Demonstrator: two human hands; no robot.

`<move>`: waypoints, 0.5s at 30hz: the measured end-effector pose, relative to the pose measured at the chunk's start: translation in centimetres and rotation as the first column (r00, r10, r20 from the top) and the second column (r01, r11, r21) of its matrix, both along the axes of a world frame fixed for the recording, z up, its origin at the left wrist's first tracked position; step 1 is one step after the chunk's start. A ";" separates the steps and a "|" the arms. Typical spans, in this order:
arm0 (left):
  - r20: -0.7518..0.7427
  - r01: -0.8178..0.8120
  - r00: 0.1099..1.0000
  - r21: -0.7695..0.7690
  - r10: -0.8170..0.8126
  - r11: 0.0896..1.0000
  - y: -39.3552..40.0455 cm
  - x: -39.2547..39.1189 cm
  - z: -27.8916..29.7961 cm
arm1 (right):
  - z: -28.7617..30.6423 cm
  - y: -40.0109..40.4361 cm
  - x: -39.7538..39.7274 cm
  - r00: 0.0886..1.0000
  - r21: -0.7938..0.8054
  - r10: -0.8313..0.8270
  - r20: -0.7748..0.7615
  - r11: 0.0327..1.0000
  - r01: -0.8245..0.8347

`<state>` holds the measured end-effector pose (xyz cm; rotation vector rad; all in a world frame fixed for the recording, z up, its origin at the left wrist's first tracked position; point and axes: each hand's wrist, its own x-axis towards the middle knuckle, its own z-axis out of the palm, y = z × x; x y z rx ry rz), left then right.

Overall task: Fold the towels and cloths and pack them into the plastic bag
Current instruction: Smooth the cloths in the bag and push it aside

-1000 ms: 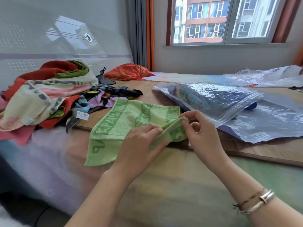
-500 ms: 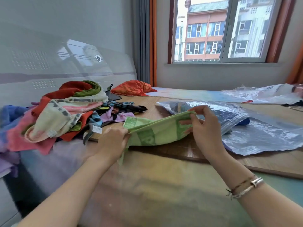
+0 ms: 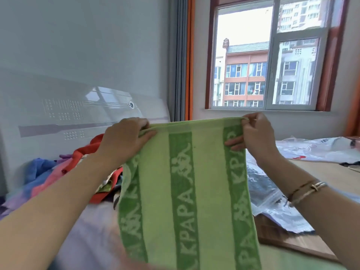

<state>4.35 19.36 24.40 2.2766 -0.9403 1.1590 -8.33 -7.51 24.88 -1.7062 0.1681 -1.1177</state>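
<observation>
While the green towel [image 3: 187, 191] hangs upright, left hand [image 3: 124, 139] and right hand [image 3: 255, 133] pinch its 2 top corners, fingers [image 3: 231, 143] curled around the hem.

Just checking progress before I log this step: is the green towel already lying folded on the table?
No, the green towel hangs unfolded in the air, pinched at its top corners by the left hand and right hand.

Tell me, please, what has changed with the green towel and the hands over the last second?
The green towel was lifted off the table and opened out; it now hangs upright. The left hand and right hand moved apart and up, each pinching a top corner. The pile of cloths and the plastic bag stayed put.
</observation>
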 end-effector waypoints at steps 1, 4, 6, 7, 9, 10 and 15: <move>-0.044 0.028 0.999 0.039 -0.026 0.999 0.1 0.8 0.3 | 0.2 -0.5 0.8 0.999 0.002 0.001 -0.039 1.000 -0.001; -0.317 0.210 0.938 0.192 -0.142 0.959 -0.1 3.4 0.4 | 0.0 -2.1 3.8 0.978 0.045 0.012 -0.207 0.999 -0.003; -0.458 0.244 0.885 0.301 -0.085 0.922 -0.6 5.2 -0.2 | -0.5 -2.9 5.9 0.952 0.086 0.030 -0.303 0.996 -0.004; -0.472 0.230 0.880 0.324 -0.054 0.917 -0.8 6.3 -0.5 | -0.6 -3.2 6.8 0.942 0.102 0.038 -0.334 0.995 -0.004; -0.411 0.168 0.911 0.316 -0.024 0.934 -1.4 8.2 -0.3 | -0.3 -3.8 8.5 0.938 0.139 0.044 -0.345 0.990 0.005; -0.365 0.131 0.931 0.284 -0.020 0.950 -1.5 9.0 0.1 | 0.3 -4.1 9.1 0.948 0.168 0.050 -0.315 0.986 0.004; -0.067 0.037 0.997 -0.052 -0.041 0.998 -2.0 10.5 3.7 | 4.4 -5.3 10.6 0.996 0.108 0.088 -0.024 0.991 -0.085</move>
